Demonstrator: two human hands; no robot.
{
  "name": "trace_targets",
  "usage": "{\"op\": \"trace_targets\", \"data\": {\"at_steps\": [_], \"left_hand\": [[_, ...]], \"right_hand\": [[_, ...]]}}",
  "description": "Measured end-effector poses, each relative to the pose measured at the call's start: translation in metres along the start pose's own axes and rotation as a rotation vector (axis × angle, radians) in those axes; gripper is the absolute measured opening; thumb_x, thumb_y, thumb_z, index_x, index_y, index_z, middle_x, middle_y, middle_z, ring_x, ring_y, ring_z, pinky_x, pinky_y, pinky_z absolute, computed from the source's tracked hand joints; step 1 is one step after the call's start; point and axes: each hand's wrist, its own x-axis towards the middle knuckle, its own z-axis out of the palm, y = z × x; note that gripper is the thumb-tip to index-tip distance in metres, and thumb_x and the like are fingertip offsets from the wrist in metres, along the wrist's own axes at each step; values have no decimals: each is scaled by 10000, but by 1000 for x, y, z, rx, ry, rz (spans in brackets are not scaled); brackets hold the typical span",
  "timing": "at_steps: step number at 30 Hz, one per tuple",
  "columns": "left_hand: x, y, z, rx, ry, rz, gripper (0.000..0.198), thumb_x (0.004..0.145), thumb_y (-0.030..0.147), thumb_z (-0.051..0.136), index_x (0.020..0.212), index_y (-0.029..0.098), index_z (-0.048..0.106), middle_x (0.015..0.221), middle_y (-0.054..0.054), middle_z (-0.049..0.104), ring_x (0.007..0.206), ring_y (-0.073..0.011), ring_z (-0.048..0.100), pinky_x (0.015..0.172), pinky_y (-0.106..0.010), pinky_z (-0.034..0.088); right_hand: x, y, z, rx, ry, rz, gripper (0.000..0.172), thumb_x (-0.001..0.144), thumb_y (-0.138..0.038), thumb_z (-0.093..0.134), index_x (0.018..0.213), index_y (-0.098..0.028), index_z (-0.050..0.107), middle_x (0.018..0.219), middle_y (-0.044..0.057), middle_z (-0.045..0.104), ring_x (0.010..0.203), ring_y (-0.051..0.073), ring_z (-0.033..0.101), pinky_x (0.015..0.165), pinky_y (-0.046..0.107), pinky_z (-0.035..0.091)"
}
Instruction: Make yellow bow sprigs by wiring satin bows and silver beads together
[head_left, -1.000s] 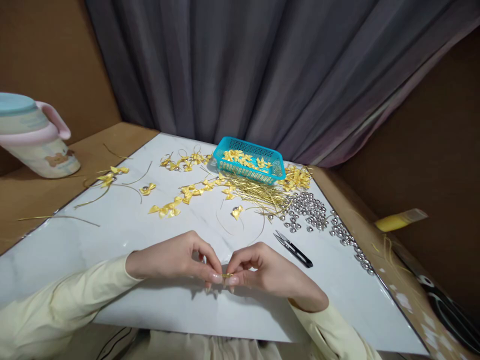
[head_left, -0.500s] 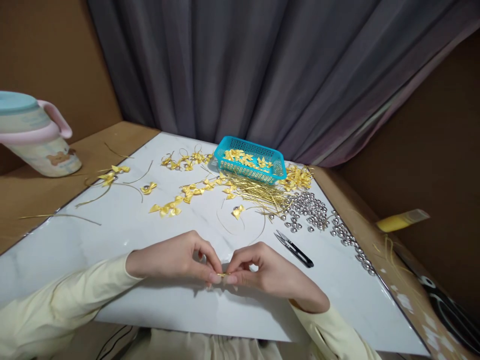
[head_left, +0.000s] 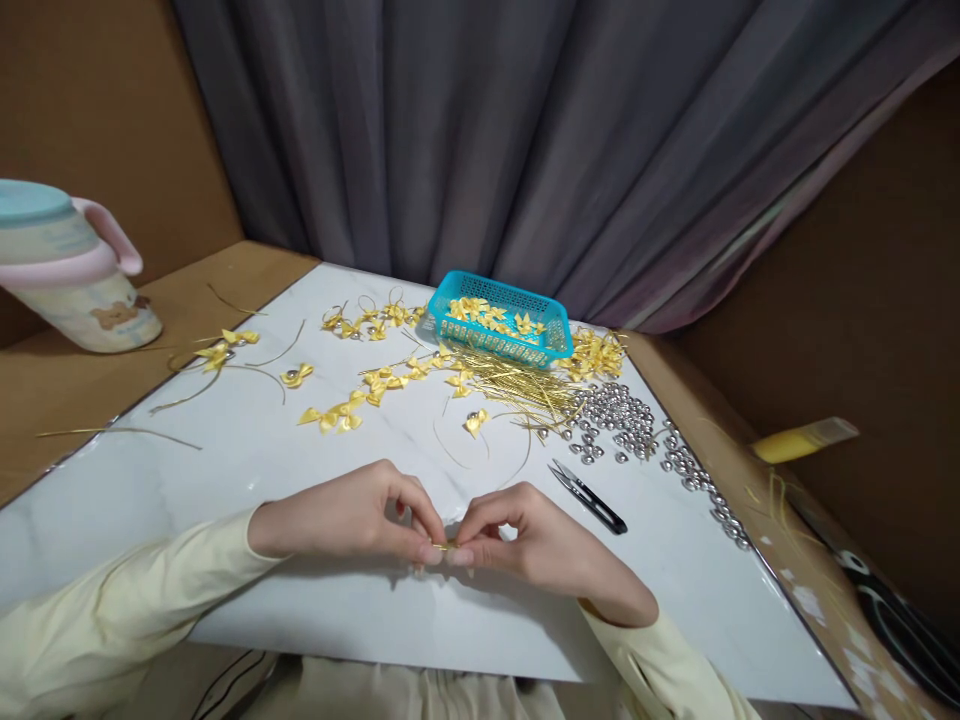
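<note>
My left hand (head_left: 352, 518) and my right hand (head_left: 536, 545) meet fingertip to fingertip just above the white marble board (head_left: 300, 590), near its front edge. Both pinch a tiny gold piece (head_left: 447, 546) between thumbs and forefingers; only a sliver of it shows. Black thread snips (head_left: 589, 497) lie just right of my right hand. Further back lie a loose yellow bow (head_left: 474, 423), a bundle of gold wires (head_left: 517, 385) and a scatter of silver bells (head_left: 626, 415).
A turquoise basket (head_left: 498, 320) with yellow bows stands at the back by the grey curtain. More bows (head_left: 334, 415) and wire strands lie across the left half. A pastel jug (head_left: 64, 270) stands on the wooden table at far left. A yellow tube (head_left: 802, 440) lies at right.
My fingertips have shifted slightly around the gold piece, the right fingers closing a little nearer the left. Nothing else on the board has moved.
</note>
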Motion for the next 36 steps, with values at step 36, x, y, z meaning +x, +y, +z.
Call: {"op": "trace_targets", "data": {"at_steps": [36], "left_hand": [[1,0,3,83,-38,1,178,757,272,647,808,134,747,807,-50,659,685,-152,621,641,-216,485]], "right_hand": [[4,9,2,27,-100,37,314,697,-389,716,782,-88,750,599,20,599,511,69,383,494,196,344]]}}
